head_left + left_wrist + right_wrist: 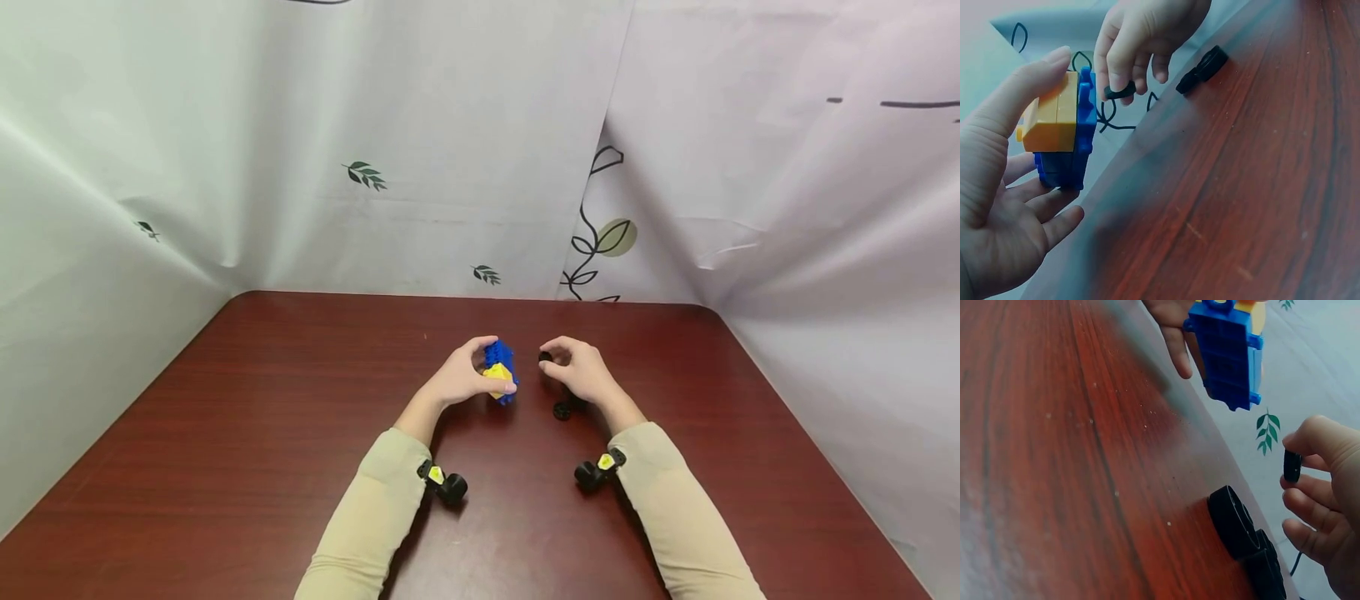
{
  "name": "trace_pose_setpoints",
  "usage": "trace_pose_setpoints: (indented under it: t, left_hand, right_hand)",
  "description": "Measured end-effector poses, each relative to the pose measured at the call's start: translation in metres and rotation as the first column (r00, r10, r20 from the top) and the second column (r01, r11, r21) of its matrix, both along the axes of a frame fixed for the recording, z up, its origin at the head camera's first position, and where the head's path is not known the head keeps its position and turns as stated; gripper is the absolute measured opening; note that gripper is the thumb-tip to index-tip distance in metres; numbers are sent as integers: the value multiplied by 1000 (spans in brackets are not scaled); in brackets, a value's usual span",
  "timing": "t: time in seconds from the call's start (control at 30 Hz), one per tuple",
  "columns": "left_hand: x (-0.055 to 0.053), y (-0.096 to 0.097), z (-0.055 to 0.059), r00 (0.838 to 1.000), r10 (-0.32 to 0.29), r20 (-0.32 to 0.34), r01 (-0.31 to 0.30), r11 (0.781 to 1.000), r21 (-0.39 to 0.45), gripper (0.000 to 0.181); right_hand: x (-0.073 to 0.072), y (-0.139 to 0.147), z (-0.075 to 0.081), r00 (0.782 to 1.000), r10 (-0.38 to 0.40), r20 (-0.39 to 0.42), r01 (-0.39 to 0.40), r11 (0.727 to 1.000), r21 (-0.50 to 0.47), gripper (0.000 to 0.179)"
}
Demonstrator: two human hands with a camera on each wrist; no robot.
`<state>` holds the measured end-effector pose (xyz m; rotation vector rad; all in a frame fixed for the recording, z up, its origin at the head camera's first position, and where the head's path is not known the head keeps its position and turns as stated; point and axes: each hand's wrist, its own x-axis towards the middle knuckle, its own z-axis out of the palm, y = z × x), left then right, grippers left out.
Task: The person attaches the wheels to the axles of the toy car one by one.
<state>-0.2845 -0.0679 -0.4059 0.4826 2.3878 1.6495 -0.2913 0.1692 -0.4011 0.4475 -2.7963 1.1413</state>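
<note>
My left hand (pixel 459 377) grips a toy vehicle body (pixel 1225 356) made of blue and yellow building blocks, thumb on one side and fingers on the other. The yellow block (pixel 1054 119) sits on a blue base (pixel 1086 134), whose underside faces the right hand and shows small side pegs. In my right hand (pixel 588 372) a small black wheel (pixel 1292 465) is pinched between thumb and fingertips. It is held a short way from the blue base, apart from it. Below the right hand, more black wheels (pixel 1234 522) lie close together on the table.
The dark red wooden table (pixel 300 467) has rounded far corners. White cloth (pixel 465 108) printed with leaves hangs behind it and along both sides. Each sleeved forearm carries a small black wrist camera, one (pixel 450 487) on the left and another (pixel 590 475) on the right.
</note>
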Motion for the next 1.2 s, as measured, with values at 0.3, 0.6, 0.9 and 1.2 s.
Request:
trace_pose_setpoints:
  t: [0.3, 0.6, 0.9, 1.2]
  left_hand:
    - [3, 2, 5, 999, -27, 42, 24, 996, 87, 92]
    - [1, 5, 1, 1000, 13, -1, -13, 996, 87, 93]
    - [1, 6, -1, 994, 74, -74, -74, 997, 1, 93]
    - [2, 5, -2, 993, 99, -68, -102, 994, -45, 92]
  right_hand:
    - [1, -1, 2, 1000, 10, -18, -11, 997, -80, 29]
    - [3, -4, 5, 998, 29, -63, -37, 991, -132, 31]
    - [4, -5, 6, 998, 28, -49, -38, 977, -208, 21]
    - [5, -4, 7, 998, 55, -37, -64, 955, -289, 18]
